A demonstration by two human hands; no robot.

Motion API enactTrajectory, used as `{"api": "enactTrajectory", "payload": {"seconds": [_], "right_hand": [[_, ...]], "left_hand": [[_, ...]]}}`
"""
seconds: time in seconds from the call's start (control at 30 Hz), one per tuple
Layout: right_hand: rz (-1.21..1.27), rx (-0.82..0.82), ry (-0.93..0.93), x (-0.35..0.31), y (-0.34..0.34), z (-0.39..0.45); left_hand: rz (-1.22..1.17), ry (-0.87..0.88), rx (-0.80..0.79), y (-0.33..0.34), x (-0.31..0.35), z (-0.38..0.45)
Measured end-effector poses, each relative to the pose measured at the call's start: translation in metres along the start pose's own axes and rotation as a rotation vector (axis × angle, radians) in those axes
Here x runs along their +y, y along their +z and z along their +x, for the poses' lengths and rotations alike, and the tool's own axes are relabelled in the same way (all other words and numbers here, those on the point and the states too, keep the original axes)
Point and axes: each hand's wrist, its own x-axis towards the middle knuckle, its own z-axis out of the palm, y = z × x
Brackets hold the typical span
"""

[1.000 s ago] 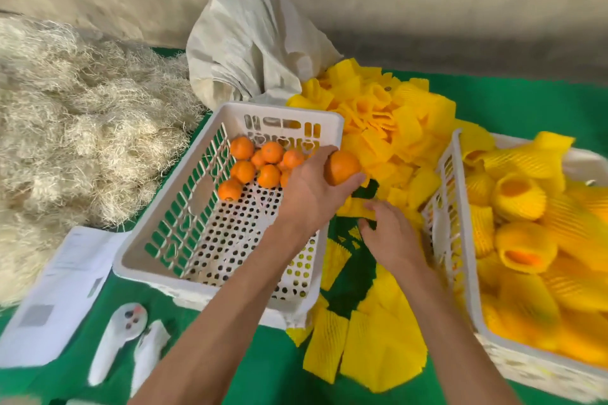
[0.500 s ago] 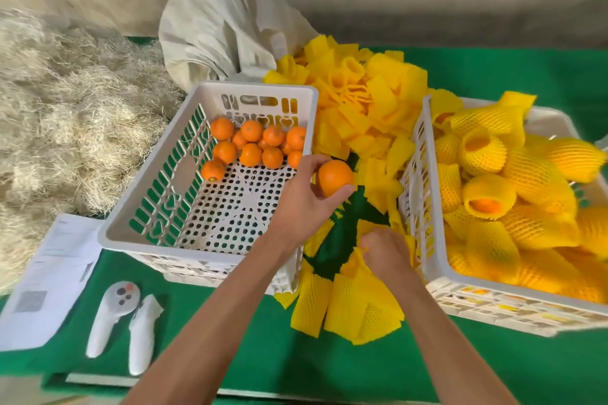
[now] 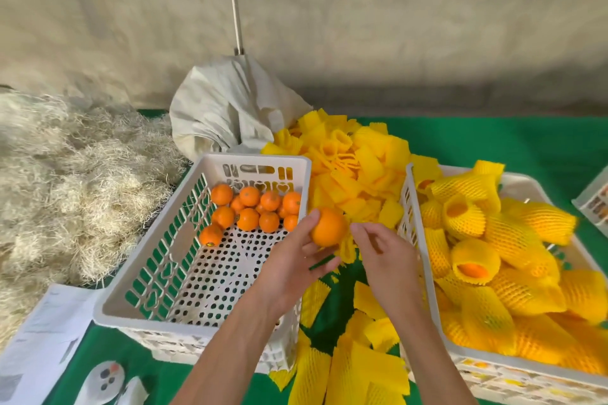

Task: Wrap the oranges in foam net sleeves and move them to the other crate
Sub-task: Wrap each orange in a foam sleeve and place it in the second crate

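Currently, status by item:
orange (image 3: 328, 227): being held up by left hand (image 3: 296, 268) over the gap btwn the two crates, clear of the crate wall, probably so a sleeve can be slid on w/o obstruction.
left-hand fingers: being kept curled round the fruit; thumb tip (image 3: 312, 215) is lying on its upper left side, other fingers are cupping it from below/behind. Fruit is sitting at the fingertips, not deep in the palm, most of its face being left bare.
right hand (image 3: 385, 260): being held just right of the orange, fingers loosely bent. A bit of yellow foam net (image 3: 347, 248) is showing under the fruit beside these fingers; whether it is being pinched can't be told.
left crate (image 3: 138, 293): bare oranges (image 3: 253, 212) being kept bunched at its far end, approx a dozen left.
right crate (image 3: 424, 276): being filled w/ wrapped fruit (image 3: 473, 260), piled high.
sleeve pile (image 3: 355, 168): being kept btwn and behind the crates, w/ more flat ones (image 3: 365, 368) nearer the body, so both hands reach stock easily.
step, est.: sleeve about to be fitted; wrap not yet done.
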Motion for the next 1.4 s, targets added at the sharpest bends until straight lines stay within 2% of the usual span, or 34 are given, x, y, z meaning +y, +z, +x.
{"api": "enactTrajectory", "payload": {"seconds": [0.07, 0.2, 0.33, 0.47, 0.6, 0.77, 0.93, 1.07, 1.2, 1.27, 1.4], "right_hand": [[0.024, -0.008, -0.045, -0.005, 0.0, -0.004], [0.109, 0.024, 0.105, -0.003, 0.004, -0.005], [0.001, -0.017, 0.181, -0.011, 0.015, -0.003], [0.087, 0.014, 0.242, -0.012, 0.017, 0.005], [0.303, -0.076, 0.367, -0.01, 0.01, 0.011], [0.37, -0.094, 0.362, -0.01, 0.0, 0.015], [0.308, -0.25, 0.395, -0.009, 0.004, 0.019], [0.229, -0.215, 0.419, -0.003, 0.022, 0.019], [-0.007, -0.204, 0.276, 0.005, 0.022, 0.018], [0.045, -0.216, 0.266, 0.004, 0.02, 0.018], [-0.082, -0.044, 0.096, -0.005, 0.01, 0.02]], "left_hand": [[-0.061, -0.033, -0.031, 0.003, 0.005, -0.002], [-0.18, -0.08, -0.131, 0.0, 0.011, -0.006], [-0.093, -0.074, -0.193, 0.002, 0.01, -0.004], [-0.017, -0.056, -0.111, -0.003, 0.011, 0.0], [0.173, 0.003, 0.015, -0.012, 0.014, 0.003], [0.205, 0.15, 0.172, -0.022, 0.022, 0.007], [0.212, 0.205, 0.1, -0.022, 0.026, 0.006], [0.286, 0.209, 0.031, -0.01, 0.02, 0.005], [0.27, 0.252, 0.008, -0.012, 0.014, 0.007], [0.287, 0.277, 0.004, -0.015, 0.012, 0.009], [0.543, 0.372, 0.108, -0.016, 0.003, 0.015]]}}
